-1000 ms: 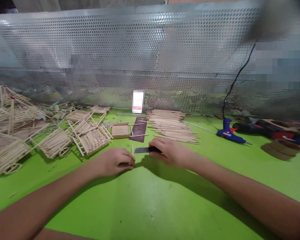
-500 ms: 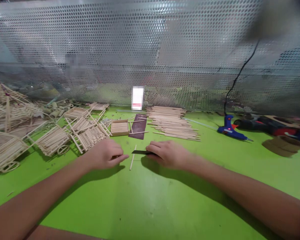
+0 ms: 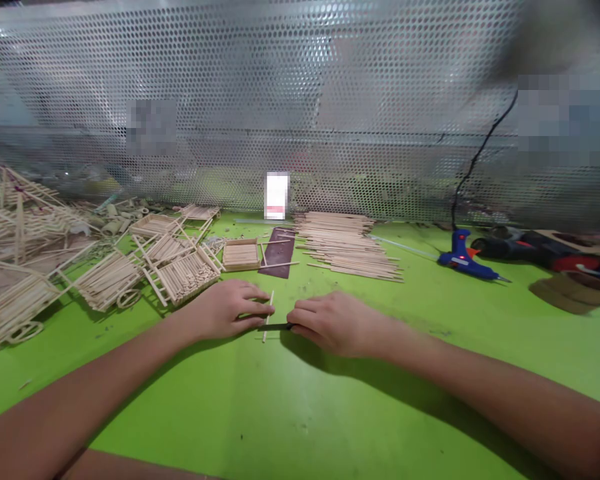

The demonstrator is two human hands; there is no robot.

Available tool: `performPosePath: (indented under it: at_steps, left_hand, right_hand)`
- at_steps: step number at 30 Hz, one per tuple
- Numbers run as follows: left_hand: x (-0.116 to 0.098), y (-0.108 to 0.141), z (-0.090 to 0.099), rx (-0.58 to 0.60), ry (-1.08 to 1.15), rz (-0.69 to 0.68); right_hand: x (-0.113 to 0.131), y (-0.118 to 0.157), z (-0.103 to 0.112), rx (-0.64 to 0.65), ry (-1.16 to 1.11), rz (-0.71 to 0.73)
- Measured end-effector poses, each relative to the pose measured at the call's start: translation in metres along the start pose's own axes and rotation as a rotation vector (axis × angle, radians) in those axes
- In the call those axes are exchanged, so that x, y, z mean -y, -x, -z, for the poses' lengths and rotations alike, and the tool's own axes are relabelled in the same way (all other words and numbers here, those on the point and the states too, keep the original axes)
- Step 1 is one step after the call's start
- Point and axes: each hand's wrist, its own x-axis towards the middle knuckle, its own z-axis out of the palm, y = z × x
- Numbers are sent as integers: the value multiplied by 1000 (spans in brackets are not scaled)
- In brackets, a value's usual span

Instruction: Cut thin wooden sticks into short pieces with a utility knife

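On the green table, a thin wooden stick (image 3: 271,301) lies pointing away from me. My left hand (image 3: 236,310) is beside it with fingers stretched and spread, their tips touching the stick. From the right, my right hand (image 3: 330,323) is closed around a dark knife (image 3: 279,327). The knife's slim blade lies across the lower part of the stick, close below my left fingertips. Its handle is hidden inside my right fingers.
A pile of wooden sticks (image 3: 343,243) lies behind my hands, with a dark brown sheet (image 3: 279,253) to its left. Small stick-built carts (image 3: 187,273) crowd the left. A blue glue gun (image 3: 467,257) and a brown tape roll (image 3: 573,292) stand right. A perforated metal panel (image 3: 230,80) closes the back.
My left hand has moved right and its fingers have spread onto the stick. My right hand has brought the knife nearer to me, lower along the stick.
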Motion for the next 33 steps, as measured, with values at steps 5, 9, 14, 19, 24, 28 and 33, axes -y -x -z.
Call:
performPosePath:
  at_steps: [5, 9, 14, 19, 24, 28, 33]
  left_hand:
    - [-2, -1, -3, -18, -31, 43]
    - [-3, -2, -3, -1, -25, 46]
    - [-4, -3, -2, -13, 0, 61]
    - [-4, -3, -2, -15, 12, 62]
    - [-3, -1, -1, -12, 15, 48]
    - [-3, -2, -1, 2, -2, 51]
    - [-5, -2, 1, 11, -11, 55]
  right_hand:
    - [7, -4, -2, 56, 53, 18]
    - [10, -7, -4, 72, 68, 16]
    - [12, -6, -5, 66, 64, 13]
    - [13, -5, -6, 36, 72, 28]
    - [13, -6, -6, 71, 79, 10]
    - [12, -5, -8, 57, 87, 20]
    - [11, -4, -10, 40, 99, 33]
